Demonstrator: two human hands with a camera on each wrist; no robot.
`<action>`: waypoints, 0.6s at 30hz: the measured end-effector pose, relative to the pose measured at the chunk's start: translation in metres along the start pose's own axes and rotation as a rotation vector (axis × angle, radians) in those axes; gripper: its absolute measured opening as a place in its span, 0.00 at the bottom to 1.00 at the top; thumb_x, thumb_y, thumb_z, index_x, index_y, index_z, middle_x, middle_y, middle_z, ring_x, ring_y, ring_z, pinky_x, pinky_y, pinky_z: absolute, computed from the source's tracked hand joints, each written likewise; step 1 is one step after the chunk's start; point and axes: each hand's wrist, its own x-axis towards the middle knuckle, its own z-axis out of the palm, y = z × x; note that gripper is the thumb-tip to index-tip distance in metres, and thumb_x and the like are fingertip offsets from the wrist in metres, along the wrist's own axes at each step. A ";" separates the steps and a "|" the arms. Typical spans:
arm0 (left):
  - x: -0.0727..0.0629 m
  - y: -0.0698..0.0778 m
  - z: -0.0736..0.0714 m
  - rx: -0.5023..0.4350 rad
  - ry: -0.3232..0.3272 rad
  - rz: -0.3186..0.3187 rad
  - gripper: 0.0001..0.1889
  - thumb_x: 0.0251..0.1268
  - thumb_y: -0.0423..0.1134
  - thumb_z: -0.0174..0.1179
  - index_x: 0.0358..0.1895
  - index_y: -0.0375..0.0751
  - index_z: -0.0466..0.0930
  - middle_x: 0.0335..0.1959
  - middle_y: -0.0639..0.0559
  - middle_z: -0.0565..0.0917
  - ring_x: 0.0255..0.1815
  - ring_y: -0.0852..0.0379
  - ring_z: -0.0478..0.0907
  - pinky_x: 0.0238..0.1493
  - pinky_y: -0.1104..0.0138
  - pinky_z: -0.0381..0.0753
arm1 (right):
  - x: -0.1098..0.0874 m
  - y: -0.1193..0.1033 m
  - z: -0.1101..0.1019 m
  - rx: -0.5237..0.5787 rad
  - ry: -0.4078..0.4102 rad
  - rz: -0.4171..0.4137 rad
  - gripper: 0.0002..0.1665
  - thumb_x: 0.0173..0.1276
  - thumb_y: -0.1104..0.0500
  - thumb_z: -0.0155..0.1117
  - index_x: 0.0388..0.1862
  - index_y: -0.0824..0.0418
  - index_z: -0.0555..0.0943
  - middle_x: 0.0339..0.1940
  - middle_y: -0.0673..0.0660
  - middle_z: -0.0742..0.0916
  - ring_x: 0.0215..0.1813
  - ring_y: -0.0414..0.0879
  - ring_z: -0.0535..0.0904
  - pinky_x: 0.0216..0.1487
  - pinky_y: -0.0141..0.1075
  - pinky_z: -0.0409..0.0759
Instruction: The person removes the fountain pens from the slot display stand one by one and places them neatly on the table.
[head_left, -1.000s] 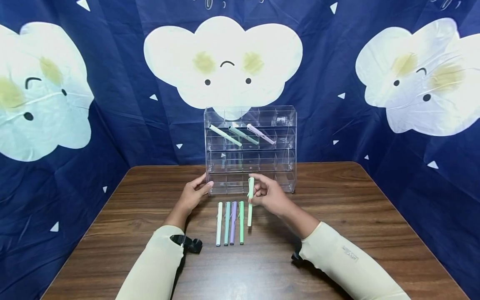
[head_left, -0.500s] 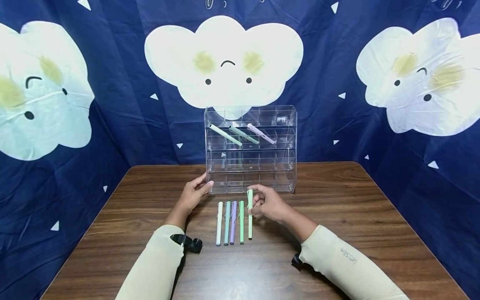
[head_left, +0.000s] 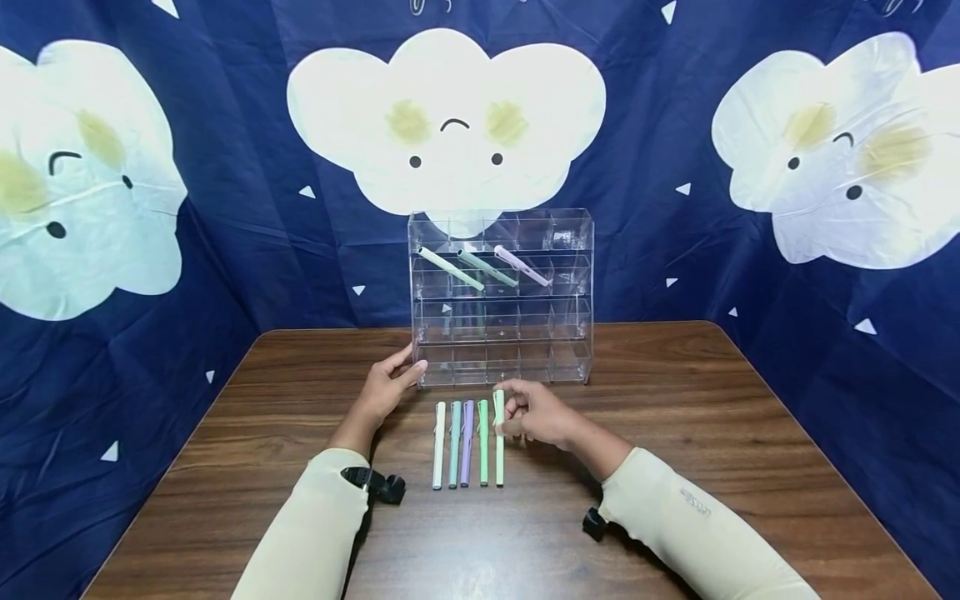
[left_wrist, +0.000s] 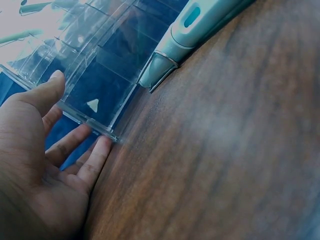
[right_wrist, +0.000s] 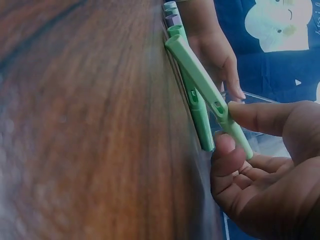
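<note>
My right hand (head_left: 542,415) pinches a pale green pen (head_left: 499,454) near its clip end, at the right end of a row on the table. In the right wrist view, the pen (right_wrist: 200,75) slants between thumb and fingers, its lower body close beside a brighter green pen (right_wrist: 202,122). Left of that in the head view lie a purple pen (head_left: 467,446), a blue-green pen (head_left: 453,446) and a white pen (head_left: 438,446). My left hand (head_left: 384,390) rests against the left side of the clear acrylic rack (head_left: 501,342), its fingers extended along the lower edge (left_wrist: 112,135).
Across an upper tier of the rack lean a white pen (head_left: 450,269), a grey-green pen (head_left: 487,268) and a lilac pen (head_left: 521,267). The rack stands toward the back of the wooden table (head_left: 300,533). A blue cloud-print curtain (head_left: 645,283) hangs behind.
My right hand has brought the pale green pen down toward me, away from the rack, until it lines up with the row. My left hand and the rack have stayed put.
</note>
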 end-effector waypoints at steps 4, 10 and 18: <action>0.001 0.000 0.000 0.019 0.002 0.002 0.33 0.83 0.42 0.65 0.85 0.46 0.67 0.80 0.32 0.74 0.74 0.38 0.79 0.63 0.72 0.87 | 0.003 0.004 -0.002 0.039 -0.037 0.056 0.47 0.65 0.72 0.76 0.81 0.68 0.69 0.30 0.51 0.84 0.25 0.41 0.73 0.23 0.28 0.70; 0.001 -0.002 -0.002 0.026 0.001 -0.001 0.34 0.82 0.43 0.66 0.85 0.47 0.67 0.80 0.33 0.75 0.75 0.36 0.78 0.62 0.72 0.88 | 0.006 0.009 -0.002 0.099 -0.072 0.124 0.47 0.66 0.70 0.77 0.82 0.64 0.69 0.24 0.49 0.84 0.18 0.39 0.68 0.18 0.28 0.64; 0.001 -0.002 -0.001 0.028 0.002 0.005 0.34 0.82 0.43 0.66 0.85 0.46 0.67 0.79 0.31 0.75 0.74 0.39 0.80 0.60 0.76 0.87 | 0.008 0.017 -0.002 0.104 -0.078 0.149 0.44 0.67 0.67 0.78 0.81 0.61 0.71 0.24 0.50 0.82 0.14 0.38 0.67 0.15 0.28 0.64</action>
